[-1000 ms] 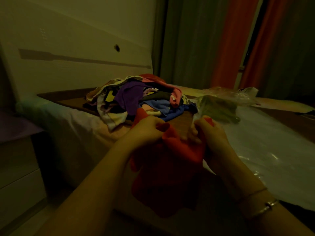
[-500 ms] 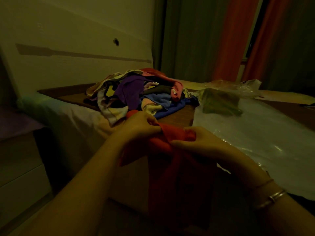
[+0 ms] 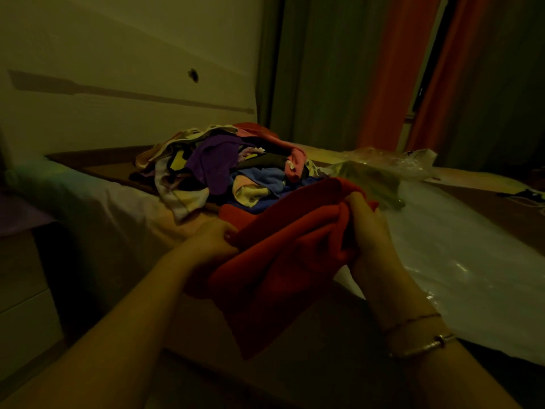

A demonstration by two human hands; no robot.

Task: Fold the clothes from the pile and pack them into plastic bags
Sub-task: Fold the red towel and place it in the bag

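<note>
Left hand pinches red garment edge, right hand grasps bunched far end; cloth held up off bed, likely to square fold; pile behind, plastic bag laid flat at right for packing

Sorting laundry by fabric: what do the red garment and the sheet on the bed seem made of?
Red garment: likely soft matte knit or fleece; it drapes in thick, dull folds between both hands. Sheet: seemingly thin clear plastic, glossy, with crinkled highlights.
</note>
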